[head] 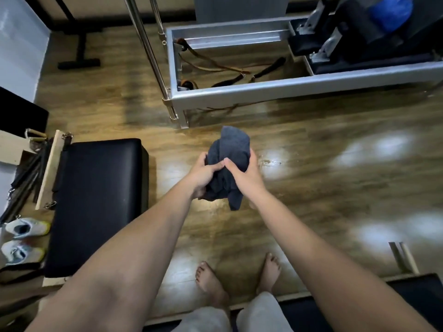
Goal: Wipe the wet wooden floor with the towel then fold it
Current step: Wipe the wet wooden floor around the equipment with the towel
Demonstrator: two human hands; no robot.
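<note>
Above the glossy brown wooden floor (pixel 311 188), a soft, limp, bunched dark-grey cloth towel (pixel 227 164) is gripped by left hand (pixel 203 174) and right hand (pixel 244 174); corners likely suit folding.

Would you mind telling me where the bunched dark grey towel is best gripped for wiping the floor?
Probably around its bunched middle, from both sides, as the left hand and right hand hold the dark grey towel now. That leaves the loose lower corner hanging free to meet the wooden floor.
</note>
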